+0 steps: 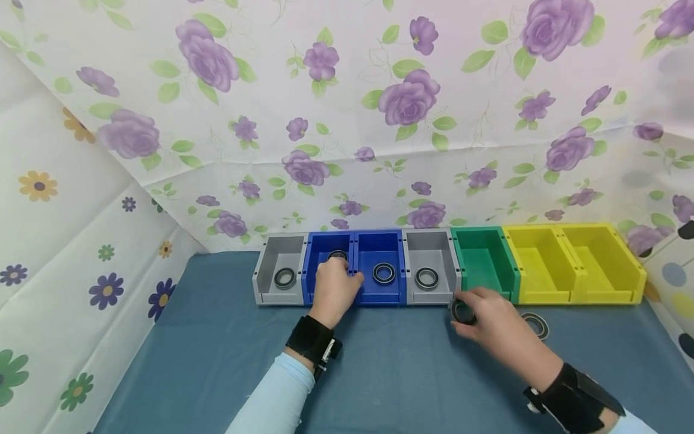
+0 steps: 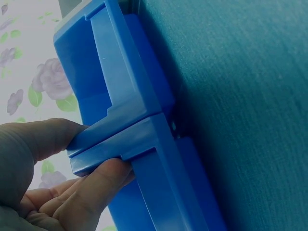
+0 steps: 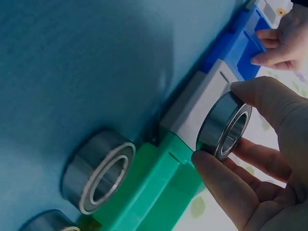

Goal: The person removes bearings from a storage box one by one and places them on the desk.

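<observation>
My left hand [image 1: 337, 286] is at the two blue bins. Its thumb and fingers pinch the adjoining side walls of the right blue bin [image 2: 127, 72] and the left blue bin [image 2: 166, 192], one on each side. Behind the knuckles, a bearing [image 1: 337, 254] in the left blue bin is partly hidden. Between thumb and fingertips, my right hand [image 1: 490, 316] holds a ball bearing [image 3: 224, 126], tilted, in front of the grey bin and the green bin [image 1: 482, 259]. On the cloth near this hand lie another bearing [image 1: 535, 325] and a second bearing [image 3: 98, 171].
Bearings lie in the left grey bin [image 1: 284, 278], the right blue bin and the right grey bin [image 1: 427, 278]. Two yellow bins [image 1: 575, 295] end the row at right. Blue cloth [image 1: 217, 361] covers the table; a flowered sheet [image 1: 347, 120] hangs behind.
</observation>
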The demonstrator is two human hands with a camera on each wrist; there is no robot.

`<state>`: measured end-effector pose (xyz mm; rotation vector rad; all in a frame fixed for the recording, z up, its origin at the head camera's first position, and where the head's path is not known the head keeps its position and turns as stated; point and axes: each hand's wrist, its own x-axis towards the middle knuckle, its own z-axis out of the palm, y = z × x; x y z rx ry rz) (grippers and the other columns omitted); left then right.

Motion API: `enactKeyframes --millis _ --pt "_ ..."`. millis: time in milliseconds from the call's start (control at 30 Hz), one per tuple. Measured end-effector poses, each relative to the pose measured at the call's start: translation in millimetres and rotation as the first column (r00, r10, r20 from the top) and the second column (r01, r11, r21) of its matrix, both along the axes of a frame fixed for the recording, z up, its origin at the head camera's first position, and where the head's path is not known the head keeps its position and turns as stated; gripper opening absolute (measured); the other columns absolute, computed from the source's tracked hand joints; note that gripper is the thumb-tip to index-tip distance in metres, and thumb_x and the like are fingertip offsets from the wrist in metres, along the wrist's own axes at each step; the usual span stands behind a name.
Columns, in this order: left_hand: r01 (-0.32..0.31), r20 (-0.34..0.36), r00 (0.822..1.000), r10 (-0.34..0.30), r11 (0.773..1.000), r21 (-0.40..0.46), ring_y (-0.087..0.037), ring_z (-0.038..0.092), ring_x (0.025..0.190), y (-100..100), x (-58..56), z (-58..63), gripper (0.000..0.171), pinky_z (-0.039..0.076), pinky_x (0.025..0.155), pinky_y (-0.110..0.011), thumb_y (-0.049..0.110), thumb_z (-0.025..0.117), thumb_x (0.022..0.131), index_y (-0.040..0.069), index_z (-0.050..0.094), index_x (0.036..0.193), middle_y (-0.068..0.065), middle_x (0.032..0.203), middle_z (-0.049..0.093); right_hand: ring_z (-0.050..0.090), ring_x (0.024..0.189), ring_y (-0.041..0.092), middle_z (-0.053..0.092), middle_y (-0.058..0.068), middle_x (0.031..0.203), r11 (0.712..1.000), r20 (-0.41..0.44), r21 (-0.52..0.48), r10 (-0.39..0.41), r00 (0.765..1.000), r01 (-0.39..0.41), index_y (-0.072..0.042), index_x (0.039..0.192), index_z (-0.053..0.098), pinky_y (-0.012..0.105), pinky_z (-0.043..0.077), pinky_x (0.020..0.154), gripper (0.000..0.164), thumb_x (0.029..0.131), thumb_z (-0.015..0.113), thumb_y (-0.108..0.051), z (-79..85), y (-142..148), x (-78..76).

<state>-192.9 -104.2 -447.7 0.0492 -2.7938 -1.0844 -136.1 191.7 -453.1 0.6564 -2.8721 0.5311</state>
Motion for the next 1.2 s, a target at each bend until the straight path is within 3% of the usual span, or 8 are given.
enactKeyframes --millis 533,1200 --pt "-0.007 -0.001 1.0 0.007 1.0 0.003 -0.009 0.041 0.041 0 0.2 -1.0 0.018 0.03 0.036 -0.024 0.019 0.07 0.081 0.009 0.057 0.072 0.007 0.054 0.035 0.057 0.086 0.02 0.06 0.008 0.098 1.0 0.062 0.027 -0.003 0.998 0.002 -0.006 0.109 0.064 0.034 0.049 0.069 0.052 0.068 0.08 -0.033 -25.1 -1 3.5" --pt "-0.003 -0.005 1.0 0.003 1.0 0.011 -0.009 0.038 0.041 -1 0.0 -2.1 0.024 0.026 0.036 -0.023 0.02 0.069 0.081 0.009 0.054 0.066 0.007 0.056 0.03 0.057 0.084 0.019 0.059 0.008 0.098 0.997 0.065 0.078 0.011 0.998 -0.016 -0.006 0.108 0.065 0.034 0.049 0.067 0.05 0.068 0.079 -0.033 -35.8 2 0.8"
